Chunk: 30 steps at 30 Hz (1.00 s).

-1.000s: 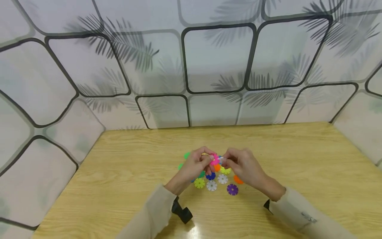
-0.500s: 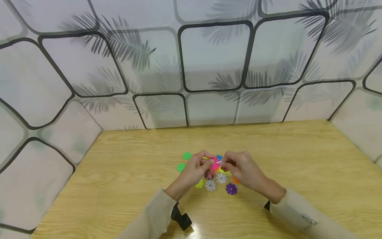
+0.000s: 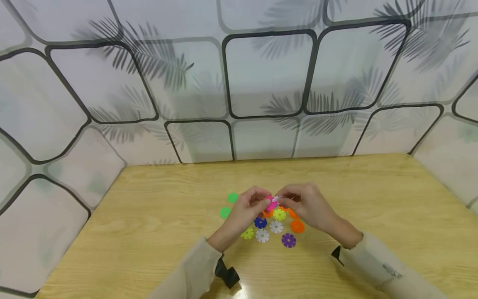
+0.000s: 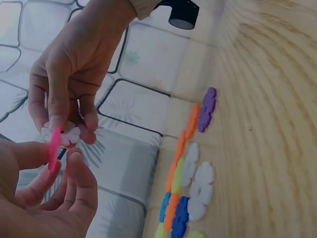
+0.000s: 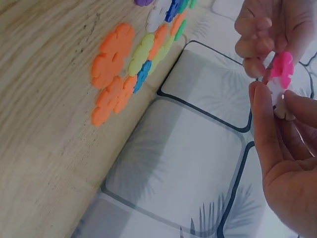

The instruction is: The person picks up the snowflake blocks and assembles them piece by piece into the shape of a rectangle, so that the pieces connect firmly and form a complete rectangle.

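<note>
Between thumb and fingers my left hand (image 3: 244,209) pinches a pink snowflake disc (image 4: 54,148), seen edge-on in the left wrist view. A white snowflake disc (image 4: 67,135) is pinched by my right hand (image 3: 308,207). Both discs meet above the table, the white one crossing the pink one at an angle; how deep their slots sit in each other I cannot tell. Below the hands lie loose discs: a dark blue disc (image 3: 260,222), a yellow disc (image 3: 279,214), a purple disc (image 3: 288,240) and an orange disc (image 3: 297,226).
Two green discs (image 3: 225,212) lie left of the left hand, and two white discs (image 3: 262,236) near the pile's front. The wooden table (image 3: 149,232) runs back to a patterned curtain (image 3: 269,74). A black wrist-camera mount (image 3: 228,274) hangs under the left sleeve.
The pink and white discs shift slightly in the fingers, staying pinched and in contact. The right hand has moved a little, uncovering more of the orange discs. The head view has tilted slightly.
</note>
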Each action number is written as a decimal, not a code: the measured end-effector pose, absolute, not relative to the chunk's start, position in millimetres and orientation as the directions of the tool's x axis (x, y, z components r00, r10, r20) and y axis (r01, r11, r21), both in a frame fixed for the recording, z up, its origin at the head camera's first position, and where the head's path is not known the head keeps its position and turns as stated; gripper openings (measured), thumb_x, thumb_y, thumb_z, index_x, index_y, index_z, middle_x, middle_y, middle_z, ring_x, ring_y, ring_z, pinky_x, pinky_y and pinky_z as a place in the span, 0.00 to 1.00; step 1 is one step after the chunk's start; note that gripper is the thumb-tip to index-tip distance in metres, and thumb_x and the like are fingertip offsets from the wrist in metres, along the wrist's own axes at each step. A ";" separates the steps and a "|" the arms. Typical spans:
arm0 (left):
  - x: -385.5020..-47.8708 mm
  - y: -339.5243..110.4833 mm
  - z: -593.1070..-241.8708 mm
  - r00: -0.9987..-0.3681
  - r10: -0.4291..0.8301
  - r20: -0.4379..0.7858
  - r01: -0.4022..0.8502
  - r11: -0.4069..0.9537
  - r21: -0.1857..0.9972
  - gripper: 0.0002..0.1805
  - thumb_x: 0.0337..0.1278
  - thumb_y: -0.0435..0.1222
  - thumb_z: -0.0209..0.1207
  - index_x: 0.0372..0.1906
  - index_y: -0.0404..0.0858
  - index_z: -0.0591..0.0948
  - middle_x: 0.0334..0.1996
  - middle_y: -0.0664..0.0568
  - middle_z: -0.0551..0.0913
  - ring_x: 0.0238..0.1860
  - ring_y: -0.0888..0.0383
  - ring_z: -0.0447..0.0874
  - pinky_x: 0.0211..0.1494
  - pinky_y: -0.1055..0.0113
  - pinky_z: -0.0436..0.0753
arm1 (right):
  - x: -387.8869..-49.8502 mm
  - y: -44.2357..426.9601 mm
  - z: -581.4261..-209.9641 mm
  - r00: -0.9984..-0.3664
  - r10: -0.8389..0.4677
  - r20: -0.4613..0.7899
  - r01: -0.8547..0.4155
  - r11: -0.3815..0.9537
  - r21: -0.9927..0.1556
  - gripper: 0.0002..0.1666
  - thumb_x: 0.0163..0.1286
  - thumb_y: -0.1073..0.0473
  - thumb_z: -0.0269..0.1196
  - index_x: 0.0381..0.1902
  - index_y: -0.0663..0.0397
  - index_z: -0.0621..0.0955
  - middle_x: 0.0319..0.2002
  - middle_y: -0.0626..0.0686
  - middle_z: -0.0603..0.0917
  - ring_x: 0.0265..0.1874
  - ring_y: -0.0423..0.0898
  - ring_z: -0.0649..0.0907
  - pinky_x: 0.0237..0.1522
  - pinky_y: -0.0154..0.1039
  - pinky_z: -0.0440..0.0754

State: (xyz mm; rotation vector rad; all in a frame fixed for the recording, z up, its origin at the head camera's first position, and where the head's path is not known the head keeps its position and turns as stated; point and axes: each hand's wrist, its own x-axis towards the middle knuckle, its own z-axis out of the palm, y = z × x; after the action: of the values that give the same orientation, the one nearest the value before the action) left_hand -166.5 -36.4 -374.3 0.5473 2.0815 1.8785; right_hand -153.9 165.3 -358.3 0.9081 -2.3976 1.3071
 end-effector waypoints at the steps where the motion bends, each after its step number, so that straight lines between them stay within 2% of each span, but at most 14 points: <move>1: -166.8 -36.2 -373.2 -0.886 0.461 0.044 0.090 0.077 0.993 0.12 0.75 0.32 0.55 0.55 0.28 0.77 0.42 0.45 0.82 0.36 0.59 0.82 0.42 0.65 0.83 | -154.1 165.4 -358.1 -0.766 -0.397 0.507 -0.640 0.394 -0.659 0.08 0.62 0.79 0.67 0.34 0.65 0.87 0.30 0.53 0.88 0.25 0.42 0.85 0.28 0.39 0.86; 5: -167.6 -35.7 -369.5 -0.871 0.487 0.056 0.095 0.056 0.994 0.13 0.72 0.30 0.59 0.55 0.27 0.78 0.48 0.43 0.84 0.42 0.55 0.85 0.48 0.59 0.85 | -154.6 166.0 -357.0 -0.760 -0.396 0.516 -0.648 0.388 -0.656 0.09 0.62 0.80 0.67 0.35 0.65 0.87 0.30 0.52 0.88 0.24 0.43 0.84 0.27 0.36 0.85; 13: -169.7 -35.4 -371.2 -0.870 0.490 0.060 0.095 0.047 0.994 0.08 0.70 0.27 0.59 0.47 0.25 0.81 0.37 0.49 0.84 0.36 0.56 0.84 0.44 0.63 0.86 | -156.3 172.9 -350.3 -0.808 -0.460 0.367 -0.557 0.397 -0.730 0.05 0.66 0.74 0.66 0.40 0.67 0.86 0.35 0.55 0.88 0.31 0.51 0.87 0.34 0.37 0.86; 20: -173.3 -42.3 -371.8 -0.877 0.477 0.053 0.099 0.073 0.992 0.10 0.72 0.26 0.57 0.51 0.25 0.81 0.39 0.46 0.83 0.39 0.40 0.87 0.47 0.60 0.86 | -170.7 179.3 -347.2 -0.835 -0.462 0.299 -0.519 0.481 -0.706 0.07 0.67 0.68 0.69 0.43 0.66 0.85 0.38 0.53 0.87 0.36 0.47 0.85 0.38 0.42 0.86; 22: -173.6 -44.0 -371.8 -0.886 0.463 0.042 0.087 0.076 0.993 0.10 0.71 0.26 0.57 0.51 0.24 0.81 0.40 0.44 0.83 0.40 0.40 0.87 0.47 0.60 0.86 | -175.1 181.4 -348.8 -0.840 -0.463 0.283 -0.509 0.495 -0.704 0.07 0.67 0.68 0.69 0.42 0.66 0.85 0.38 0.53 0.87 0.36 0.47 0.85 0.39 0.43 0.86; 26: -173.8 -45.2 -373.2 -0.889 0.457 0.031 0.072 0.072 0.995 0.10 0.72 0.26 0.56 0.51 0.22 0.80 0.43 0.43 0.83 0.40 0.46 0.88 0.49 0.59 0.85 | -180.6 187.8 -353.5 -0.856 -0.444 0.265 -0.490 0.533 -0.690 0.06 0.66 0.68 0.69 0.40 0.66 0.85 0.36 0.53 0.87 0.35 0.48 0.85 0.38 0.42 0.86; 30: -172.3 -47.0 -374.9 -0.893 0.448 0.028 0.074 0.085 0.994 0.10 0.74 0.27 0.53 0.50 0.23 0.79 0.43 0.43 0.82 0.42 0.45 0.87 0.51 0.56 0.85 | -185.2 193.2 -357.2 -0.884 -0.404 0.235 -0.445 0.574 -0.688 0.05 0.66 0.69 0.68 0.39 0.66 0.85 0.34 0.51 0.87 0.34 0.48 0.85 0.39 0.42 0.85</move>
State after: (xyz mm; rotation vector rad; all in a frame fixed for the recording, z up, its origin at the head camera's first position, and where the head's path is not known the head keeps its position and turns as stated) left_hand -172.3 -47.0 -374.9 0.5211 2.0828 1.8794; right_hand -185.2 193.2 -357.2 0.7393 -2.7401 1.2205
